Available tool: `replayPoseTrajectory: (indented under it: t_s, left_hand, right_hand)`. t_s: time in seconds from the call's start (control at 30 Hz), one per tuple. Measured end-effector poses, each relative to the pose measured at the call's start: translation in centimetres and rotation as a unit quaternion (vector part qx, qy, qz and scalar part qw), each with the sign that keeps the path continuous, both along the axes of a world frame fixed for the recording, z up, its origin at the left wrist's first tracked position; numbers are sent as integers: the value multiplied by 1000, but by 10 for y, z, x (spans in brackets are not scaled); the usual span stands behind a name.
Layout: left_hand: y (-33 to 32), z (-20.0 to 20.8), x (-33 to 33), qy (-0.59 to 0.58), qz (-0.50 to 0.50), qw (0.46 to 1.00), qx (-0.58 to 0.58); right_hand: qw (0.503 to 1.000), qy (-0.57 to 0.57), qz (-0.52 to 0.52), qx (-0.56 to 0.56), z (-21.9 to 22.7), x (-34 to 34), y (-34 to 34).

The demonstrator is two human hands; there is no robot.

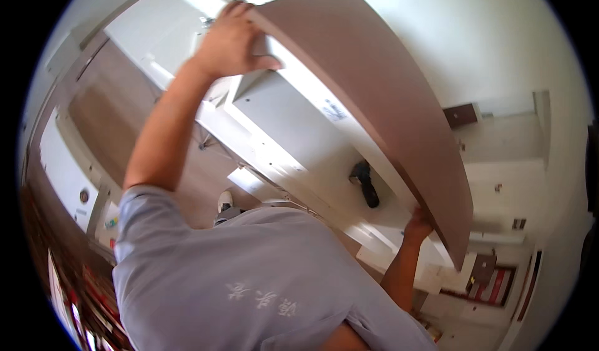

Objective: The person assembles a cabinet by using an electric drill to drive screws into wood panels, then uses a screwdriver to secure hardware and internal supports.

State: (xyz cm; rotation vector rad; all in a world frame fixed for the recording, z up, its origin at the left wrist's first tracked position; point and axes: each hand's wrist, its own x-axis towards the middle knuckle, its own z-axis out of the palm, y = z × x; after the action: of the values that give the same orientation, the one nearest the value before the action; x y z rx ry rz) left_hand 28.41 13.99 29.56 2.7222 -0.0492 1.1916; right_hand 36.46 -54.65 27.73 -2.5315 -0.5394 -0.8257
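A long panel (374, 83) with a brown face and a white side slants across the upper right of the view. My left hand (234, 42) is closed over its upper-left end, with the thumb stretched along the white side. Lower right, my right hand (418, 225) grips the panel's other end; its fingers are partly hidden behind the edge. Beneath the panel is a white cabinet box (293, 117). A black cordless drill (365, 182) lies inside the box, between my two hands and touching neither.
Left of me stands a white panel with a round hole (68, 170). White boards on a metal stand (206, 138) are beyond my left arm. A brown-fronted box (460, 115) hangs on the right wall. Reddish strips (93, 288) are piled at lower left.
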Motion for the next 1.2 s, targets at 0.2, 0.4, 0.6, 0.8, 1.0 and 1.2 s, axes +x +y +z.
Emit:
replayPoseTrajectory:
  t_s: [0.2,0.4,0.6,0.8,1.0,1.2]
  left_hand:
    - [12,27,6,77,-25,997,6]
    - [7,30,6,71,-36,997,19]
    - [-11,43,11,149,-24,988,7]
    - [-24,64,14,259,15,965,33]
    - [-19,59,14,233,-21,972,15]
    - [-26,60,15,236,-51,967,-76]
  right_hand:
    - [989,-14,-37,-145,53,-30,68]
    - [976,62,-47,-202,60,-29,54]
    - [961,52,-11,-272,72,-30,47]
    - [947,41,22,-317,76,-29,33]
    - [939,50,-13,-341,73,-29,36]
    - [951,76,-19,-300,73,-30,39]
